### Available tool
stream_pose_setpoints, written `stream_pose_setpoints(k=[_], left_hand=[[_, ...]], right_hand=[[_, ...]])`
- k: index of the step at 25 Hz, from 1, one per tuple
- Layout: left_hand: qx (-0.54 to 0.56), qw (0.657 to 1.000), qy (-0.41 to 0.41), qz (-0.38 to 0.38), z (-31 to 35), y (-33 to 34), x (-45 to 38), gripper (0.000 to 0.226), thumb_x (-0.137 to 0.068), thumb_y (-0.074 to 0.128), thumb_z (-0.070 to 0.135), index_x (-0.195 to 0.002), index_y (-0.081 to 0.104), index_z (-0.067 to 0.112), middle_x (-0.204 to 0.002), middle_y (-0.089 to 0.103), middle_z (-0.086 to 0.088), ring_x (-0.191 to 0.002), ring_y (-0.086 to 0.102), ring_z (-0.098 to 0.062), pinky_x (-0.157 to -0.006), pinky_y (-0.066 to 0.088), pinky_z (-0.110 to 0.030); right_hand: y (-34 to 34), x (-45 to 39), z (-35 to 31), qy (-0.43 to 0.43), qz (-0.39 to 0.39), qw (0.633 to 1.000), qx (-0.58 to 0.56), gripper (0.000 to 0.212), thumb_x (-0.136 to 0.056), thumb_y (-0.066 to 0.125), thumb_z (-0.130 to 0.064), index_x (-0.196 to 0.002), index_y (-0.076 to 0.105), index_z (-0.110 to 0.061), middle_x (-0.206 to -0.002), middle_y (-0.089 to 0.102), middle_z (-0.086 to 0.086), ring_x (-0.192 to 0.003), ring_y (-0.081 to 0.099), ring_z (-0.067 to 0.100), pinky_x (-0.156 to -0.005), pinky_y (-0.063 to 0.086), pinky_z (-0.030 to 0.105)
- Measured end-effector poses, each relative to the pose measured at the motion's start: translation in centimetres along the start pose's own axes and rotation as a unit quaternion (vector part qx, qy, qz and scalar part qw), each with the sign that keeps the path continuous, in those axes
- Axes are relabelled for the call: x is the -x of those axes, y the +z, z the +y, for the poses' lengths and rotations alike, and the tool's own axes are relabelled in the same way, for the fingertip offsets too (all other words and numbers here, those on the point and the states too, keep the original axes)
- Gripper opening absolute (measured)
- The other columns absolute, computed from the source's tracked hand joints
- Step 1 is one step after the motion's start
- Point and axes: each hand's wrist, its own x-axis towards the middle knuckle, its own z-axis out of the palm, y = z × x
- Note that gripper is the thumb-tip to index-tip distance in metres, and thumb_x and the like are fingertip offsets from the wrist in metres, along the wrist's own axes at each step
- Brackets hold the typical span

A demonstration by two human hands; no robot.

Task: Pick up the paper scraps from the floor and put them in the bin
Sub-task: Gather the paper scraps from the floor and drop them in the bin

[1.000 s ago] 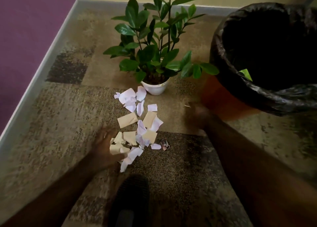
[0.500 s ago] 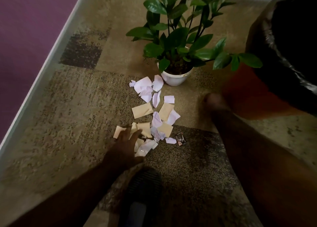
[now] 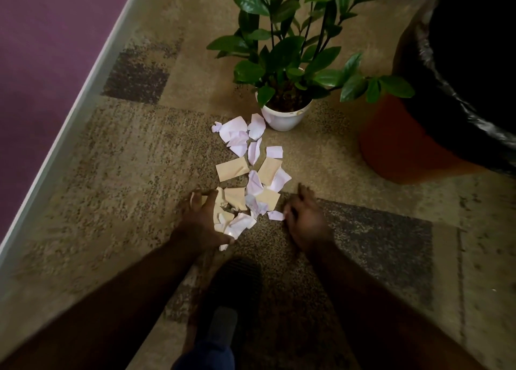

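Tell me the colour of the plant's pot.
White; the pot shows best in the head view, just beyond the paper scraps.

Both arms reach fwd & down, close together. Left hand (image 3: 202, 221) low, fingers spread & slightly curled, palm turned inward. Right hand (image 3: 304, 216) low opposite it, fingers loosely curled, palm facing left. Both a bit blurred.

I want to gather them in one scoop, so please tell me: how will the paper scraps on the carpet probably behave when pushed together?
The paper scraps look thin and creased, so probably light and floppy, bending rather than sliding as stiff pieces. They lie loose and overlapping, so some may slip out between the left hand and the right hand.
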Motion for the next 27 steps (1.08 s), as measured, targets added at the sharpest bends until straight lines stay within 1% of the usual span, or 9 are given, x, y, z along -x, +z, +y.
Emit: stream_pose_setpoints(k=[3,6,11,14,17,20,21,23,27], left_hand=[[-0.032,0.999,0.017,-0.007,0.4,0.2,0.7,0.128,-0.044,0.081,0.065,-0.148,0.015,0.027,-0.155,0.009,-0.016,-0.145,0.008,-0.038,-0.115,0.021,-0.048],[-0.098,0.994,0.038,-0.009,1.4,0.0,1.0,0.116,-0.052,0.078,0.062,-0.145,0.021,0.024,-0.152,0.017,-0.018,-0.141,0.016,-0.038,-0.115,0.025,-0.048],[-0.114,0.992,0.052,-0.002,3.3,0.0,1.7,0.084,-0.064,0.079,0.044,-0.135,0.038,0.024,-0.139,0.035,-0.013,-0.122,0.04,-0.032,-0.099,0.038,-0.039],[-0.1,0.992,0.076,0.027,3.4,-0.2,2.0,0.065,-0.073,0.07,0.041,-0.129,0.045,0.02,-0.129,0.042,-0.013,-0.111,0.046,-0.032,-0.09,0.04,-0.038],[-0.057,0.993,0.101,0.01,3.8,-0.4,2.1,0.049,-0.079,0.063,0.035,-0.122,0.052,0.015,-0.124,0.048,-0.015,-0.109,0.051,-0.034,-0.087,0.041,-0.036],[0.003,0.993,0.111,-0.037,4.2,-0.3,2.1,0.037,-0.087,0.058,0.025,-0.117,0.06,0.004,-0.121,0.057,-0.021,-0.109,0.056,-0.033,-0.071,0.033,-0.011],[0.007,0.994,0.101,-0.045,4.2,-0.3,2.0,0.03,-0.092,0.053,0.02,-0.118,0.06,0.005,-0.121,0.059,-0.02,-0.11,0.056,-0.033,-0.068,0.034,-0.008],[0.015,0.996,0.077,-0.047,4.5,-0.3,1.8,0.024,-0.095,0.047,0.014,-0.114,0.061,0.008,-0.118,0.062,-0.016,-0.107,0.058,-0.031,-0.071,0.035,-0.02],[0.049,0.994,0.097,-0.017,5.0,-1.7,2.0,0.025,-0.088,0.063,0.015,-0.109,0.065,0.0,-0.109,0.066,-0.02,-0.103,0.062,-0.031,-0.079,0.038,-0.029]], right_hand=[[2.1,1.9,-2.2,-0.024,-0.015,0.998,-0.055,0.028,-0.093,0.054,-0.024,-0.119,0.062,-0.015,-0.161,0.019,0.007,-0.149,0.017,0.025,-0.119,0.025,0.036],[2.7,2.5,-4.1,-0.034,-0.023,0.995,-0.089,0.021,-0.088,0.061,-0.025,-0.108,0.067,-0.021,-0.162,0.013,-0.001,-0.145,0.024,0.02,-0.116,0.03,0.032],[2.7,1.5,-5.5,-0.1,-0.055,0.982,0.148,0.032,-0.093,0.049,-0.042,-0.115,0.066,-0.028,-0.163,0.003,-0.001,-0.144,0.018,0.028,-0.112,0.029,0.047],[2.1,0.2,-6.2,-0.025,-0.097,0.993,0.068,0.056,-0.089,0.056,-0.036,-0.142,0.039,-0.024,-0.153,0.029,0.003,-0.135,0.032,0.027,-0.103,0.038,0.045],[2.2,-0.4,-6.8,-0.109,-0.132,0.972,0.163,0.047,-0.09,0.06,-0.027,-0.134,0.051,-0.015,-0.139,0.039,0.006,-0.125,0.043,0.029,-0.1,0.045,0.04],[2.3,-0.6,-6.6,-0.13,-0.161,0.96,0.188,0.043,-0.088,0.063,-0.023,-0.13,0.058,-0.012,-0.133,0.048,0.009,-0.122,0.05,0.028,-0.102,0.046,0.036],[2.2,-0.6,-6.5,-0.12,-0.165,0.964,0.173,0.042,-0.087,0.066,-0.023,-0.128,0.061,-0.013,-0.13,0.052,0.009,-0.119,0.052,0.028,-0.101,0.047,0.035],[2.0,-0.4,-6.4,-0.096,-0.167,0.973,0.123,0.035,-0.086,0.066,-0.021,-0.12,0.066,-0.013,-0.126,0.057,0.01,-0.113,0.057,0.027,-0.099,0.048,0.032],[0.6,-0.1,-6.2,-0.033,-0.154,0.987,0.045,0.018,-0.087,0.064,-0.021,-0.099,0.074,-0.013,-0.11,0.067,0.009,-0.099,0.064,0.024,-0.088,0.05,0.028]])
